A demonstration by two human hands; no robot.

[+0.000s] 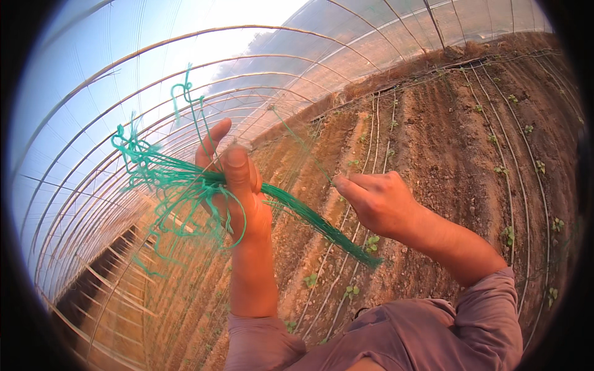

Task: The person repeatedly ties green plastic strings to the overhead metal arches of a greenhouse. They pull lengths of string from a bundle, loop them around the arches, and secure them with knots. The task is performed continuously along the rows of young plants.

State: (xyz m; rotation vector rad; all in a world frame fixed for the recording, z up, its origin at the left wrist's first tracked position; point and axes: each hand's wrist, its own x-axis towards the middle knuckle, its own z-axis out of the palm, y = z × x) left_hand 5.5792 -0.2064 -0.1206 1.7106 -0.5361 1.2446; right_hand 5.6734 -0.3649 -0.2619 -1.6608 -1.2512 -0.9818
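Note:
A thick bundle of green twine point(320, 222) lies across the palm of my left hand point(239, 181), held under the thumb. Its looped, frayed ends spread out to the left, and its straight cut ends hang down to the right. To the right, my right hand point(371, 199) pinches the lower end of a single green strand point(301, 143) between thumb and fingertips. That strand slants up and left from the fingers to a small knot near a thin overhead line. A couple of looped strands stand up above my left fingers.
Curved hoops point(195, 33) of a plastic-covered greenhouse arch overhead on the left. Below are soil rows point(436, 153) with pale drip lines point(506, 171) and small green seedlings point(372, 243). A low earthen edge point(357, 86) runs along the plastic wall.

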